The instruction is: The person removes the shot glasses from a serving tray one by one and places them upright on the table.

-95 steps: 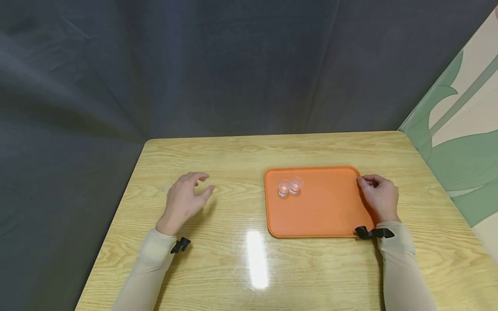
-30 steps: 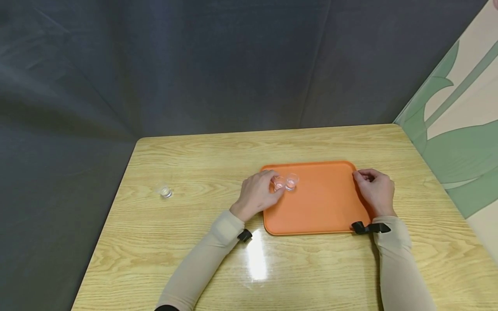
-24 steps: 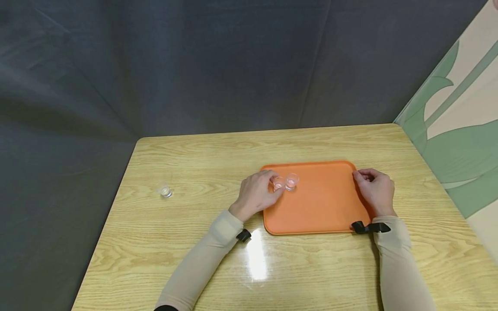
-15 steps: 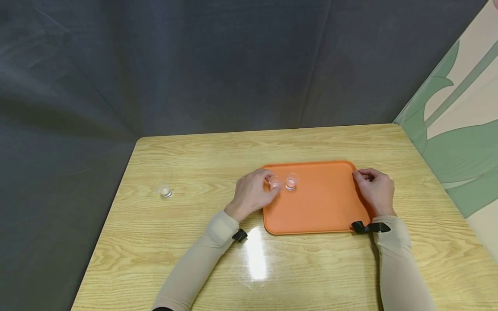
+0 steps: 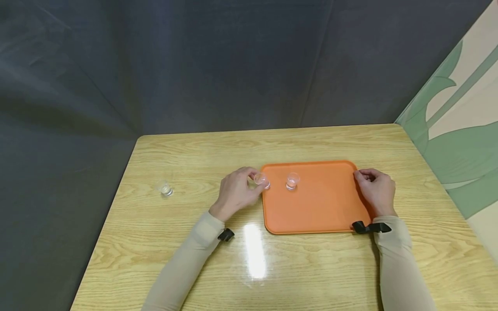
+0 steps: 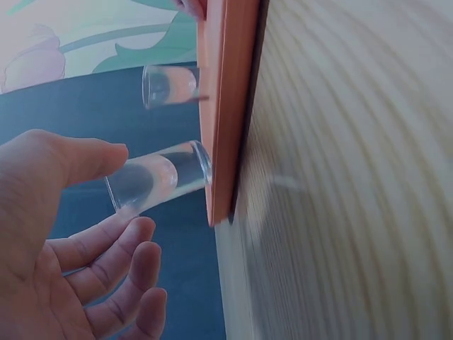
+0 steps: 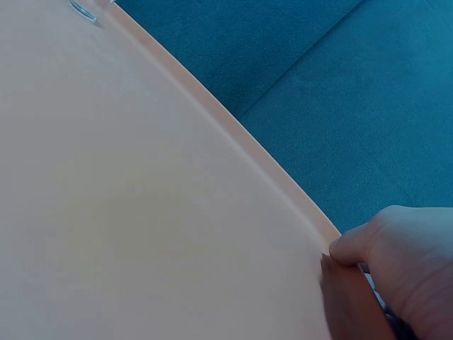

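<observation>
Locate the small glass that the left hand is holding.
In the head view, the small glass is pinched by the left hand at the left edge of the orange tray, left of the upright glass on it.

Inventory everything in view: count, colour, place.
table: 1, light wood, centre
tray: 1, orange, on the table
small cups: 3, clear, one on the tray, one on the table, one held at the tray's left edge
dark cloth: at least 1, navy, behind table
patterned panel: 1, cream and green, right
wrist straps: 2, black, at the wrists
sleeves: 2, beige, on the arms
left hand: 1, holding that third cup
right hand: 1, gripping tray's right rim
</observation>
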Demonstrator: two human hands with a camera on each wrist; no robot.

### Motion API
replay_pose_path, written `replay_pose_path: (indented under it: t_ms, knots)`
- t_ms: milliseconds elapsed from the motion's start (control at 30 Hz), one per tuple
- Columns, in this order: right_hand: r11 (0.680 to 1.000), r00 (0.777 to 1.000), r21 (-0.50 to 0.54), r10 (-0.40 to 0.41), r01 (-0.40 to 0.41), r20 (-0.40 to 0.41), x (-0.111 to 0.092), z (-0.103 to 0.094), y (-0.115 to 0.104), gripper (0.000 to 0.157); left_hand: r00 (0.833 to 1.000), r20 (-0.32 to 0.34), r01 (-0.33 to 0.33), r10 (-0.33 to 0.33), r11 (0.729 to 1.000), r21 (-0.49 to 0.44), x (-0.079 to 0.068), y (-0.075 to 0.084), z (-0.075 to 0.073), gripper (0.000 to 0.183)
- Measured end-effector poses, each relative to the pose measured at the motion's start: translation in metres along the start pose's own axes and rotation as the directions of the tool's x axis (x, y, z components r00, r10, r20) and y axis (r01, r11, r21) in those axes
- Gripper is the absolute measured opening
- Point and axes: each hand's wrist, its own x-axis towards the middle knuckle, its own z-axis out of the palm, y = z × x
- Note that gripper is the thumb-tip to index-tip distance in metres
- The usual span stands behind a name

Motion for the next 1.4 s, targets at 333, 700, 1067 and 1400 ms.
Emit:
replay_pose_path:
  t_ms: [333,700,1067,1400]
  knots:
    - [1.000,1.000,0.003,-0.009,0.009,-0.011,-0.001,-0.002,-0.003,0.043,0.995,-0.040,0.092,-0.091,0.995,0.037,-0.015,-0.034,-0.031,0.043]
    - [1.000,1.000,-0.004,0.001,-0.001,0.002,-0.001,-0.003,-0.003,0.044,0.973,-0.128,0.206,-0.193,0.973,0.099,-0.037,-0.092,-0.084,0.048]
    - [1.000,1.000,-0.002,0.005,-0.005,0.002,-0.003,-0.002,-0.003,0.043,0.943,-0.250,0.269,-0.218,0.944,0.192,-0.051,-0.128,-0.117,0.044]
    - [1.000,1.000,0.001,-0.002,0.002,-0.005,-0.003,0.000,-0.003,0.043,0.929,-0.222,0.343,-0.298,0.917,0.205,-0.060,-0.145,-0.126,0.048]
